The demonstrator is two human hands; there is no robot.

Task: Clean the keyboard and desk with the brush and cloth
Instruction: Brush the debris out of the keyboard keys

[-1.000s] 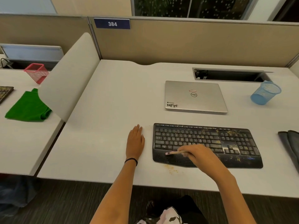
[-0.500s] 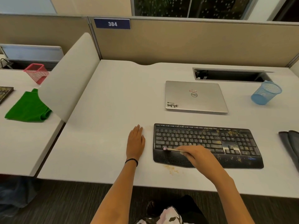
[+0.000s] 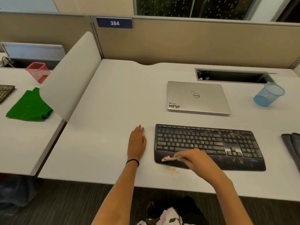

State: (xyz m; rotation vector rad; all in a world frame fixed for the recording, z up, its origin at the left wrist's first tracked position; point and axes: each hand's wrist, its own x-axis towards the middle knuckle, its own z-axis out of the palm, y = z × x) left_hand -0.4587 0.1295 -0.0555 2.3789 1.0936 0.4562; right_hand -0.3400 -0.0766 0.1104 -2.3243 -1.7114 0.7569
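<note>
Desk: my left hand flat on it, fingers straight, unmoved, just left of keyboard. Keyboard: grit thick right of my right hand. Cloth far left of left hand (next desk), untouched. Right hand pinches brush; tip dropped from bottom key row onto palm rest. Crumbs just nearer me: sweeping works, right half pending.
</note>
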